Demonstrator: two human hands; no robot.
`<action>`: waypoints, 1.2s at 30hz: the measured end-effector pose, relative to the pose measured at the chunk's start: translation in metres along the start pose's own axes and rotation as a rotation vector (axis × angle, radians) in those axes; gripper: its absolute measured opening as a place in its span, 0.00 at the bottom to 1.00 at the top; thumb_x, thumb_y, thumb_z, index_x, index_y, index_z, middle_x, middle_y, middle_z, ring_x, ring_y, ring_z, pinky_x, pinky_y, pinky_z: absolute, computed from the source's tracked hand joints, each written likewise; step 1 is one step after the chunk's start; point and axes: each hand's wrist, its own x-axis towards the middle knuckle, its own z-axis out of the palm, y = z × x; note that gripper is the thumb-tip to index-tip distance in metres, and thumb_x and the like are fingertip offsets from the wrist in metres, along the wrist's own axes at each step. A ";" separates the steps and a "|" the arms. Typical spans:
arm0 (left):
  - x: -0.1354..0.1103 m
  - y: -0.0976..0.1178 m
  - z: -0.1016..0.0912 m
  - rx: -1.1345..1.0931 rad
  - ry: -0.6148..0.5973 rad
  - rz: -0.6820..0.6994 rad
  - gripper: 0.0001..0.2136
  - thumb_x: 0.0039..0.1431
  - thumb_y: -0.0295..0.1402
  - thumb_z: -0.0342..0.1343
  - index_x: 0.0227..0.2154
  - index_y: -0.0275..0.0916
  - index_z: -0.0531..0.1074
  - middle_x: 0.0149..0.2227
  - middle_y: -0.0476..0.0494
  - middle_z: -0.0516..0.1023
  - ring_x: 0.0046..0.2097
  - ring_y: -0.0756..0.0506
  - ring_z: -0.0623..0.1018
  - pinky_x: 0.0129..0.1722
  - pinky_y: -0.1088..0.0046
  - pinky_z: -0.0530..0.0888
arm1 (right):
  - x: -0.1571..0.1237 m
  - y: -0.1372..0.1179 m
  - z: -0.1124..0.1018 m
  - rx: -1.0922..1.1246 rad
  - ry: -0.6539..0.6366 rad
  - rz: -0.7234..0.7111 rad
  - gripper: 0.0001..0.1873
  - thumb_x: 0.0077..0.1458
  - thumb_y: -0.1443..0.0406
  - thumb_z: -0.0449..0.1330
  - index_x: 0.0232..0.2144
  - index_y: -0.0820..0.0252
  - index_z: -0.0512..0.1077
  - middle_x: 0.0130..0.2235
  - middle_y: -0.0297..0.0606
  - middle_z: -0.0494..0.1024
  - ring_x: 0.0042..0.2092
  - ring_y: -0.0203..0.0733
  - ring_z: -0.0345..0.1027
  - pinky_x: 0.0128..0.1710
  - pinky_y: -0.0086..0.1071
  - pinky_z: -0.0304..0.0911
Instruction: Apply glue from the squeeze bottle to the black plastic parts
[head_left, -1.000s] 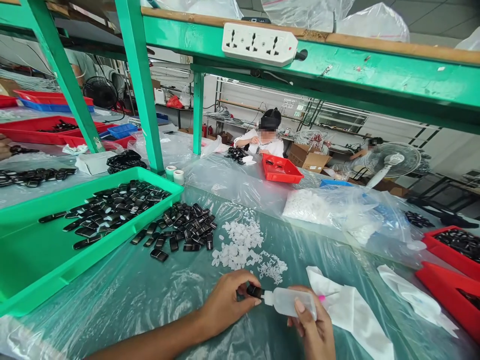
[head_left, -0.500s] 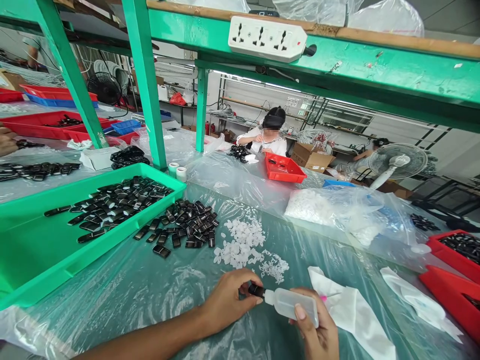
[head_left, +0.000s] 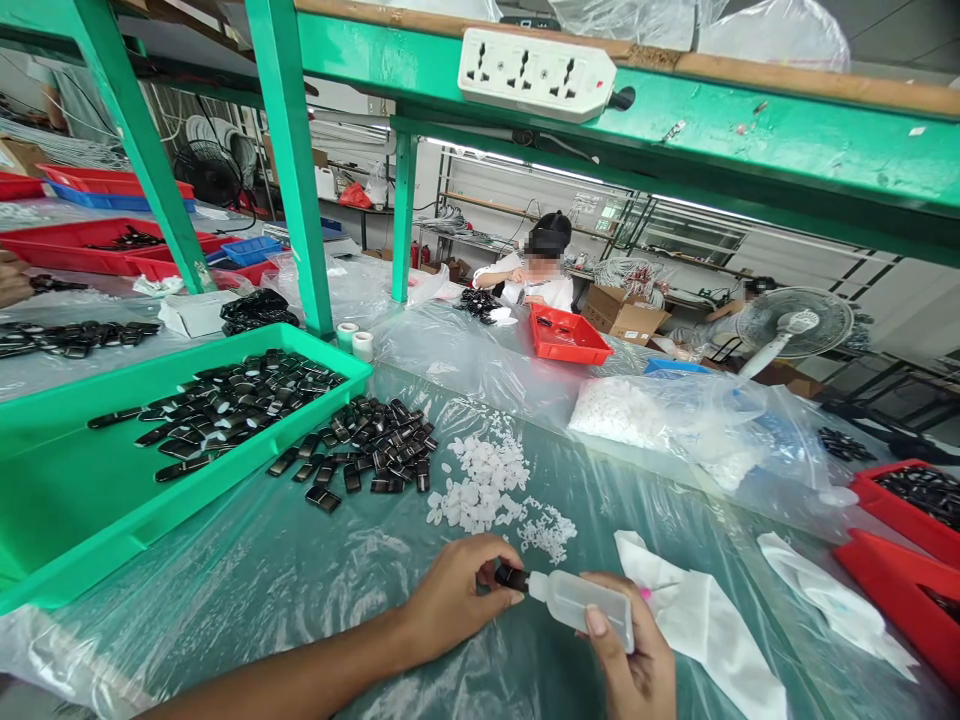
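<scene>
Between its thumb and fingers, my left hand pinches a small black plastic casing. My right hand is wrapped round a translucent white squeeze bottle, tilted with its nozzle pointing left. The nozzle tip meets the open end of the casing, and the exact contact is hidden. Just beyond my hands lie loose white plastic pieces, with smaller ones nearer me. To their left is a heap of similar black casings on the plastic-covered table.
A green tray on the left holds many long black pieces. White cloth lies right of my right hand, and red bins stand at the far right. A clear bag of white pieces lies farther back. Across the table a person works behind a red tray.
Almost nothing differs. The bottle and my right hand have shifted very slightly, with the nozzle still at the casing. My left hand keeps its pinch.
</scene>
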 end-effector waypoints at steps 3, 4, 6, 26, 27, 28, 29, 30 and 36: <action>0.000 -0.001 0.000 0.017 0.003 0.004 0.07 0.52 0.35 0.57 0.35 0.42 0.72 0.34 0.47 0.73 0.32 0.48 0.72 0.30 0.77 0.67 | 0.000 0.000 0.000 -0.036 0.014 -0.054 0.18 0.49 0.50 0.59 0.33 0.58 0.70 0.35 0.41 0.72 0.34 0.46 0.65 0.28 0.29 0.61; 0.000 -0.002 0.001 0.021 0.004 0.007 0.06 0.52 0.34 0.57 0.35 0.42 0.72 0.34 0.48 0.73 0.32 0.48 0.71 0.30 0.77 0.67 | 0.000 0.000 -0.001 -0.048 0.018 -0.069 0.18 0.48 0.50 0.59 0.33 0.58 0.70 0.34 0.40 0.72 0.34 0.46 0.65 0.28 0.29 0.60; 0.000 -0.003 0.001 0.026 0.007 0.018 0.06 0.52 0.33 0.57 0.34 0.42 0.71 0.34 0.48 0.73 0.32 0.48 0.71 0.30 0.77 0.67 | 0.000 0.000 -0.001 -0.067 0.010 -0.096 0.17 0.48 0.51 0.59 0.32 0.58 0.70 0.32 0.39 0.72 0.33 0.45 0.65 0.27 0.28 0.59; 0.003 -0.007 0.002 -0.184 -0.028 0.025 0.09 0.51 0.32 0.58 0.37 0.41 0.73 0.37 0.46 0.71 0.35 0.48 0.72 0.32 0.77 0.69 | 0.001 0.000 -0.003 0.032 0.021 -0.034 0.18 0.49 0.50 0.58 0.33 0.59 0.69 0.30 0.36 0.69 0.29 0.42 0.63 0.25 0.29 0.56; 0.003 -0.008 0.003 -0.207 -0.031 0.014 0.09 0.51 0.33 0.59 0.37 0.41 0.73 0.37 0.46 0.71 0.35 0.48 0.72 0.33 0.77 0.70 | 0.001 0.000 -0.004 0.031 0.030 -0.026 0.18 0.49 0.50 0.58 0.33 0.59 0.69 0.30 0.37 0.69 0.30 0.42 0.63 0.25 0.29 0.56; 0.003 -0.009 0.003 -0.217 -0.031 0.006 0.09 0.51 0.33 0.59 0.37 0.41 0.73 0.37 0.46 0.71 0.35 0.48 0.72 0.33 0.77 0.70 | 0.001 0.000 -0.004 0.029 0.034 -0.026 0.18 0.49 0.50 0.58 0.33 0.59 0.69 0.30 0.37 0.70 0.30 0.42 0.63 0.25 0.29 0.56; 0.003 -0.009 0.003 -0.218 -0.027 0.001 0.09 0.51 0.33 0.59 0.37 0.41 0.73 0.37 0.46 0.71 0.35 0.48 0.72 0.33 0.77 0.70 | 0.001 0.001 -0.004 0.027 0.034 -0.036 0.18 0.49 0.50 0.58 0.33 0.58 0.69 0.30 0.37 0.70 0.30 0.42 0.63 0.25 0.29 0.57; 0.003 -0.009 0.003 -0.213 -0.023 -0.002 0.09 0.51 0.32 0.59 0.36 0.41 0.73 0.36 0.46 0.71 0.35 0.48 0.72 0.33 0.77 0.69 | 0.001 0.002 -0.004 0.025 0.032 -0.050 0.17 0.49 0.51 0.58 0.33 0.58 0.69 0.31 0.37 0.70 0.30 0.42 0.64 0.25 0.29 0.57; 0.002 -0.006 0.003 -0.135 -0.015 0.017 0.08 0.50 0.32 0.60 0.35 0.41 0.73 0.35 0.48 0.71 0.33 0.49 0.71 0.31 0.77 0.68 | 0.001 0.003 -0.003 0.034 0.011 -0.125 0.15 0.50 0.52 0.58 0.33 0.57 0.70 0.31 0.36 0.71 0.29 0.40 0.65 0.26 0.28 0.59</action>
